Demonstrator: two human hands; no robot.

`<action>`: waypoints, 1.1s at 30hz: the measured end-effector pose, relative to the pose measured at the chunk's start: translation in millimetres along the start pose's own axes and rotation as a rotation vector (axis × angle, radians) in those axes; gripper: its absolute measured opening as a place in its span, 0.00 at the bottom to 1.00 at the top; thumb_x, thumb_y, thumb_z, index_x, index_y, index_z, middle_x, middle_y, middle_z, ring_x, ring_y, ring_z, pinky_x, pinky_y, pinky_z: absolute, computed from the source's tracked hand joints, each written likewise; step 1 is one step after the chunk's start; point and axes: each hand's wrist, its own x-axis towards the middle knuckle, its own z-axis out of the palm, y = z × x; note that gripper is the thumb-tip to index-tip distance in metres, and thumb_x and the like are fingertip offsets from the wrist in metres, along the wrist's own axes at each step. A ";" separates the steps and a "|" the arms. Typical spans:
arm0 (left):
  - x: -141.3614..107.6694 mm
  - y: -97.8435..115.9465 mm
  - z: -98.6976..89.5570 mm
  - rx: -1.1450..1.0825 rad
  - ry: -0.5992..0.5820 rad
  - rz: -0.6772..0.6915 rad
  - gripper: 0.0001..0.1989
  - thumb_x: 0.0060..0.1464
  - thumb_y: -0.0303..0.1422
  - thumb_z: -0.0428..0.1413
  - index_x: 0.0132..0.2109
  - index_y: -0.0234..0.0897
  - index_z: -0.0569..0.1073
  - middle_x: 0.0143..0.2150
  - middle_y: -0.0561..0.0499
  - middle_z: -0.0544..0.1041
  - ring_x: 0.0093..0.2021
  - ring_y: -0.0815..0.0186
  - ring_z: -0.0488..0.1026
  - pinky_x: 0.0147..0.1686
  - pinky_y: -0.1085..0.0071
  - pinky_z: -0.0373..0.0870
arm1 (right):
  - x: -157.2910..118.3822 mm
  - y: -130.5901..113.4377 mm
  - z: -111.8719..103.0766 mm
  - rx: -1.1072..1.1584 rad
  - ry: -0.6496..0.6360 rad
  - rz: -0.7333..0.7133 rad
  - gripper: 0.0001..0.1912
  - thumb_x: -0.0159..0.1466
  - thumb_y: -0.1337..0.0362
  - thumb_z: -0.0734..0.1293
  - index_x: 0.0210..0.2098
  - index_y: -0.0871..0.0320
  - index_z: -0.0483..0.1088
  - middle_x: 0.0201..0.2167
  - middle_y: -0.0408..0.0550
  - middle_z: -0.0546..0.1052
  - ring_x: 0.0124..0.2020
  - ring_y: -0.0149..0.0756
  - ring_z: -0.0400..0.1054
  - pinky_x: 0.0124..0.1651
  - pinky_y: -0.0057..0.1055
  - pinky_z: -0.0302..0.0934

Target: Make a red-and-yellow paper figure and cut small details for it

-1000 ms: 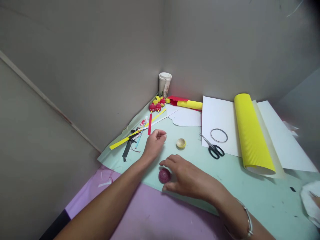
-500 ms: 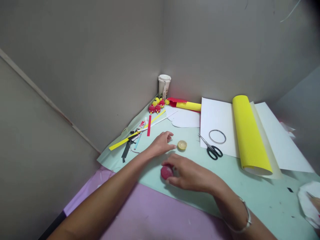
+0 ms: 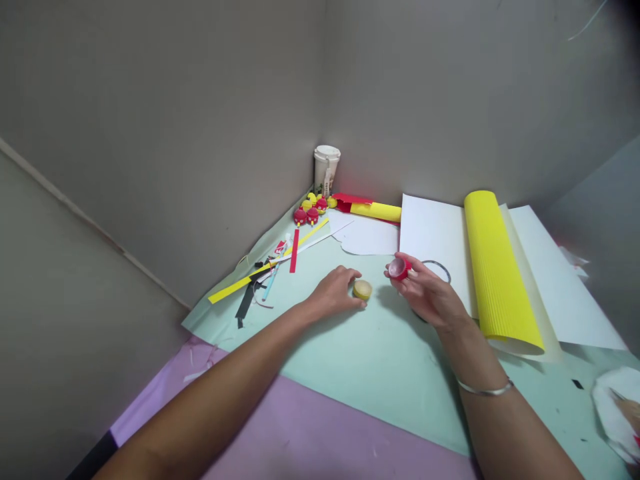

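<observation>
My right hand (image 3: 425,293) holds a small round red cup-like piece (image 3: 399,268) in its fingertips, raised over the table with the hollow, pale inside showing. My left hand (image 3: 340,291) is low over the green sheet (image 3: 340,360), its thumb and fingers apart around the left side of a small yellow round piece (image 3: 362,289). That yellow piece lies on the sheet with its pale hollow side up. Behind my right hand a dark ring (image 3: 438,268) is partly visible on white paper, and the scissors are almost wholly hidden.
A yellow corrugated roll (image 3: 500,273) lies at the right on white sheets (image 3: 435,227). Red and yellow balls (image 3: 313,215) and a white cup (image 3: 327,167) stand in the corner. Paper strips (image 3: 240,289) lie at left. Another person's hand (image 3: 631,412) shows at the far right.
My right hand has lifted the red piece, moved it up and to the right, and turned its hollow side into view. My left hand has shifted slightly right, closer around the yellow piece.
</observation>
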 end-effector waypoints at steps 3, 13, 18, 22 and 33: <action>-1.1 -1.8 1.5 0.008 0.023 0.036 0.21 0.44 0.36 0.64 0.47 0.38 0.75 0.46 0.46 0.73 0.47 0.56 0.72 0.46 0.65 0.69 | 2.3 6.5 -1.0 0.003 0.015 0.013 0.20 0.61 0.56 0.65 0.52 0.51 0.68 0.47 0.50 0.77 0.55 0.46 0.70 0.61 0.49 0.60; 2.2 -11.4 7.7 -0.250 0.143 -0.049 0.19 0.46 0.34 0.62 0.48 0.38 0.71 0.46 0.48 0.77 0.44 0.62 0.74 0.47 0.66 0.70 | 6.1 15.4 3.5 0.047 0.035 0.036 0.23 0.59 0.58 0.68 0.53 0.50 0.68 0.46 0.48 0.77 0.51 0.43 0.71 0.57 0.46 0.63; 12.3 -5.8 -2.0 -0.212 0.210 -0.079 0.19 0.47 0.36 0.62 0.47 0.37 0.71 0.46 0.47 0.78 0.44 0.61 0.74 0.46 0.66 0.70 | 12.0 22.2 3.2 0.092 0.088 0.045 0.18 0.57 0.57 0.71 0.47 0.52 0.70 0.41 0.47 0.78 0.48 0.42 0.73 0.57 0.45 0.63; 29.8 -2.2 -9.3 -0.117 0.201 -0.086 0.19 0.47 0.36 0.61 0.47 0.38 0.71 0.46 0.47 0.77 0.44 0.60 0.74 0.46 0.65 0.70 | 13.9 26.1 4.2 0.103 0.139 0.029 0.20 0.55 0.59 0.73 0.45 0.51 0.68 0.40 0.45 0.78 0.47 0.41 0.73 0.58 0.45 0.62; 56.3 -14.0 8.4 0.016 0.274 -0.069 0.21 0.47 0.43 0.62 0.46 0.36 0.74 0.46 0.45 0.73 0.49 0.56 0.71 0.49 0.64 0.67 | 21.6 39.3 8.3 -0.559 0.247 -0.114 0.28 0.56 0.58 0.69 0.56 0.56 0.64 0.46 0.50 0.74 0.45 0.40 0.71 0.53 0.43 0.65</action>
